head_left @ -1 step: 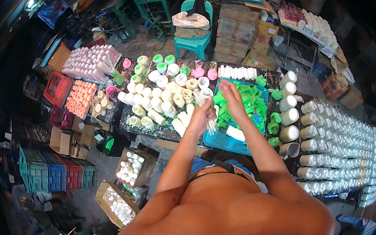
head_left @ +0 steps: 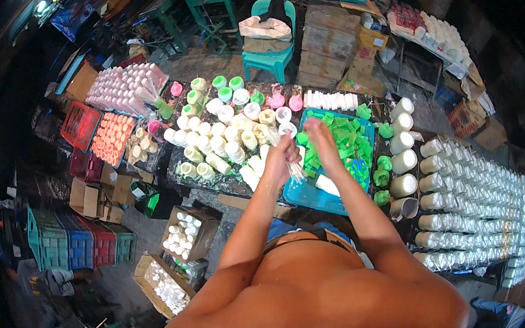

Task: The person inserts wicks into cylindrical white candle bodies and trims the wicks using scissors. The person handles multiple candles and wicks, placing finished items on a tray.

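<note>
My left hand (head_left: 285,153) is closed around a bundle of thin whitish strands, which look like wicks (head_left: 295,172), sticking out above and below the fist. Just right of it, my right hand (head_left: 321,134) hovers over the near-left part of a blue tray (head_left: 301,193). Its fingers are smeared by motion, so I cannot tell whether they hold anything. Bright green flat pieces (head_left: 346,135) are heaped in the tray, and a white cylinder (head_left: 328,185) lies at its near side. Blue-handled scissors (head_left: 358,166) seem to rest on the green pieces.
Cream and white cylinders (head_left: 234,150) crowd the table left of the tray. White sticks (head_left: 331,100) lie behind it. Tall white cylinders (head_left: 404,161) line its right side, beside long rows of white candle-like pieces (head_left: 467,196). Boxes (head_left: 183,234) of white pieces stand on the floor at left.
My right hand has shifted slightly down and left, and its fingers are more blurred. My left hand keeps its hold on the strands.
</note>
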`<state>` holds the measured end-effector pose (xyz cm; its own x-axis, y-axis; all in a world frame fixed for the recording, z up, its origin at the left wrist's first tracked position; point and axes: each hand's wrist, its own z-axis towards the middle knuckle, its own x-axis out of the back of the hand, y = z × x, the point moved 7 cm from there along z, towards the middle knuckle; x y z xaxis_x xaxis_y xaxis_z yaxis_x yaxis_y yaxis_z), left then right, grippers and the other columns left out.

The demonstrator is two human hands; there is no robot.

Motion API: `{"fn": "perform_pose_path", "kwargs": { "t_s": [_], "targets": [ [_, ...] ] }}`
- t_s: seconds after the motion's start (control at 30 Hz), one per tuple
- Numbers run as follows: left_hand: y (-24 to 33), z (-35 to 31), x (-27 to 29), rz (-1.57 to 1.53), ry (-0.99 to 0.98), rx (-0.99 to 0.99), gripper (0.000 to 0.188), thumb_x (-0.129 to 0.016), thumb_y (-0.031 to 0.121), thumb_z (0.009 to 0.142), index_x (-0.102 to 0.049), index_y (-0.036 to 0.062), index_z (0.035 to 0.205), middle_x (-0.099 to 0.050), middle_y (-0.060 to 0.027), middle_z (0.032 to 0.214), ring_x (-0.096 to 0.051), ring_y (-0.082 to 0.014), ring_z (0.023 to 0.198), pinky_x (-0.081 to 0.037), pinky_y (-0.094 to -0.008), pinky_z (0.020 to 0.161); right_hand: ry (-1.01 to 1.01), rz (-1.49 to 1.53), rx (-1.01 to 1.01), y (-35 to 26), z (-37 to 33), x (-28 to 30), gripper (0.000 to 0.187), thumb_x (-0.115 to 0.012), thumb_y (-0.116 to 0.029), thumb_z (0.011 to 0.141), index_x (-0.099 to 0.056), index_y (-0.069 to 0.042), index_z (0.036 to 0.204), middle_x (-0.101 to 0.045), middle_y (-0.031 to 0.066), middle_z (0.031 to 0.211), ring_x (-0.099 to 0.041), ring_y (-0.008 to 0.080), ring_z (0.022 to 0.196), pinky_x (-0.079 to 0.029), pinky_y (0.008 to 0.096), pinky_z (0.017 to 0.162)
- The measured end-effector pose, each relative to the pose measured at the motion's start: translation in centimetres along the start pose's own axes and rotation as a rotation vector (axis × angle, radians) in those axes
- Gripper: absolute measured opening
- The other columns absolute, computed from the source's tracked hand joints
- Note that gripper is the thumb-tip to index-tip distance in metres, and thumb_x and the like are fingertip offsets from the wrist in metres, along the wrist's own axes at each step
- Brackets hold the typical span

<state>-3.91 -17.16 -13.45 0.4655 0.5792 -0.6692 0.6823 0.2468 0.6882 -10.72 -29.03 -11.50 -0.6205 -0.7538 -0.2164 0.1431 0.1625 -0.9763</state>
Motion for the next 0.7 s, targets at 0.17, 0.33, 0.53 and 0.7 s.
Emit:
{"fn": "perform_pose_path", "kwargs": {
  "t_s": [0.17,0.33,0.53,0.7],
  "targets": [
    [0.9,2.1,0.7,-0.374,0.120,-0.213,0.044,-0.052,0.037,0.107,-0.038,0.0170,0.071,-0.032,0.0032,0.060,-0.034,-0.0129,0.052,-0.035,-0.0336,0.053,0.208,0.839,-0.508,5.7,-6.4,-2.0,0.066,-0.037,-0.056,0.106,-0.050,-0.002,0.140,-0.060,0.0176,0.133,-0.059,0.0295,0.118,-0.046,0.0441,0.104],
    [-0.2,-0.1,-3.7,-0.169,0.235,-0.325,0.044,-0.055,0.027,0.106,-0.037,0.0120,0.069,-0.035,-0.0002,0.055,-0.038,-0.0130,0.049,-0.033,-0.0303,0.047,0.305,0.982,-0.501,4.5,-4.3,-2.6,0.064,-0.033,-0.057,0.106,-0.059,-0.002,0.128,-0.067,0.0127,0.111,-0.065,0.0290,0.101,-0.052,0.0437,0.094],
    [-0.6,1.1,-3.5,0.280,0.208,-0.300,0.036,-0.059,0.036,0.103,-0.056,0.0077,0.081,-0.053,-0.0024,0.068,-0.051,-0.0119,0.059,-0.041,-0.0315,0.053,0.263,1.079,-0.462,1.9,-4.2,-3.2,0.063,-0.032,-0.054,0.107,-0.061,-0.002,0.127,-0.069,0.0123,0.113,-0.065,0.0264,0.105,-0.050,0.0419,0.098],
    [1.4,0.5,-5.1,0.666,0.176,-0.247,0.044,-0.062,0.037,0.101,-0.064,0.0006,0.076,-0.060,-0.0058,0.065,-0.056,-0.0153,0.059,-0.045,-0.0353,0.056,0.288,0.848,-0.299,3.5,-3.4,-0.7,0.063,-0.026,-0.048,0.110,-0.046,0.000,0.146,-0.061,0.0175,0.137,-0.059,0.0291,0.124,-0.040,0.0442,0.112]
  ]
}}
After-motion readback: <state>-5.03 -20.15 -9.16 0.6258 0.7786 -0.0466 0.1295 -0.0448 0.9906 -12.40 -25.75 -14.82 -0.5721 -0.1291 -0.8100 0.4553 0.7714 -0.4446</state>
